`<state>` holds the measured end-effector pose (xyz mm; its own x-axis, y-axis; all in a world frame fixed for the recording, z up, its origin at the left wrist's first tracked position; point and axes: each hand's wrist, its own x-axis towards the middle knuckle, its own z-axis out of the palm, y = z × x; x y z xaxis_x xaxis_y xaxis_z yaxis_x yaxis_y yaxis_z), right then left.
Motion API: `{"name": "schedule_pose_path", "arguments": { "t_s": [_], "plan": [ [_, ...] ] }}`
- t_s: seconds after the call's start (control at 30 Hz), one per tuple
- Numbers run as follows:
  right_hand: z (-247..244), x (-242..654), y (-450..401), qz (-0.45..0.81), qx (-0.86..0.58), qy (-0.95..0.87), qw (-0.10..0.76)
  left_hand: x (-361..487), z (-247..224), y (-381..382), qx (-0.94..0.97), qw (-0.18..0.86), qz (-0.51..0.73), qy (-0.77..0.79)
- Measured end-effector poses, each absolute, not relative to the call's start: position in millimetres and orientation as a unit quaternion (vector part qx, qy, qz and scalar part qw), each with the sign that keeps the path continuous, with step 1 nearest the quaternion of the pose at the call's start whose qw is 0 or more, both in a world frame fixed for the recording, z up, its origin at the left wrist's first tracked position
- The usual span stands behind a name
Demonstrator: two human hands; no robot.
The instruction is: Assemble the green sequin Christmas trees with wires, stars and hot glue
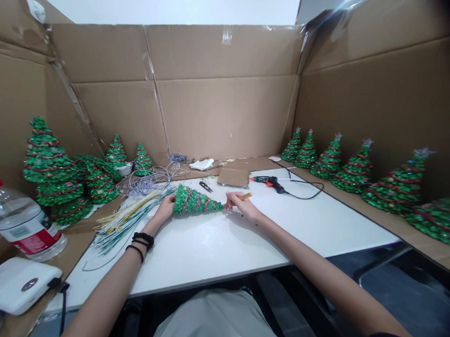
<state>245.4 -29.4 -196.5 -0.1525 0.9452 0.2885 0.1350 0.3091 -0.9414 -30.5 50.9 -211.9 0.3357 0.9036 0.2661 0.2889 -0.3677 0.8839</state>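
fig. 1: green beaded cone tree [194, 201] lying on the bench [223, 251], its wide end gripped by the left hand [166, 207]; right hand [240, 207] pinches a tan stick [247, 195], hot glue gun [268, 184] beyond.

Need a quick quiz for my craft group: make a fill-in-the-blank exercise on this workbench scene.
The left hand holds the ____ end of the green tree cone.
Black bands circle the ____ wrist.
The right hand pinches a pale stick near the cone's ____.
The water bottle at the far left has a ____ cap.

Missing words: wide; left; tip; red.
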Motion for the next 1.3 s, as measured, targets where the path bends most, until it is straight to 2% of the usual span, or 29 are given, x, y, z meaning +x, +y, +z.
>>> {"name": "schedule_pose_path", "arguments": {
  "t_s": [0.4,1.3],
  "plan": [
    [-194.2,248.3,-26.1,0.486,-0.409,-0.558,0.534,-31.0,-212.4,50.2,0.727,0.375,0.402,0.411],
    [-193.3,242.5,-33.7,0.412,-0.412,-0.653,0.484,-31.7,-210.9,50.3,0.732,0.368,0.397,0.414]
  ]
}}
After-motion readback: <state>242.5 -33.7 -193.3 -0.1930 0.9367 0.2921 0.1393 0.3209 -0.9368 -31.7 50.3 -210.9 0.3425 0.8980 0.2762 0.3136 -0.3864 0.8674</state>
